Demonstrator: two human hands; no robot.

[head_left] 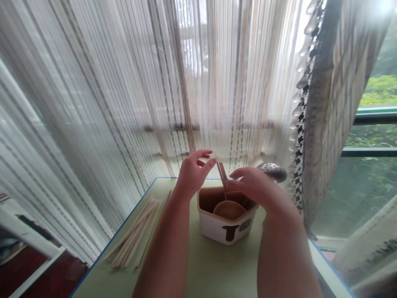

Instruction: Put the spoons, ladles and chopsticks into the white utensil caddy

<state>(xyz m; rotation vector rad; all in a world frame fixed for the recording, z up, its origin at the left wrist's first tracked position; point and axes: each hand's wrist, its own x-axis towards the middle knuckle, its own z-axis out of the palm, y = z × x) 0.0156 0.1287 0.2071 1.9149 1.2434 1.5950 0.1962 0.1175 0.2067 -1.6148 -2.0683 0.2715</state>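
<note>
A white angular utensil holder [217, 227] with a brown inside stands on the table in front of me. Several chopsticks [222, 176] rise from its back part, tilted a little to the left. The fingertips of my right hand [252, 184] are closed around them above the rim, though the far fingers are hidden. My left hand [194, 171] hovers just left of the chopstick tops, empty, with thumb and fingers apart. A round brown bowl-shaped piece [229, 210] sits inside the holder. Behind my right hand shows the perforated metal head of a skimmer [273, 171].
More loose chopsticks [136, 236] lie in a pile to the left of my left forearm. The pale green table [217, 273] has a blue edge. Sheer striped curtains [124, 82] hang right behind it, and a window [369, 186] is at the right.
</note>
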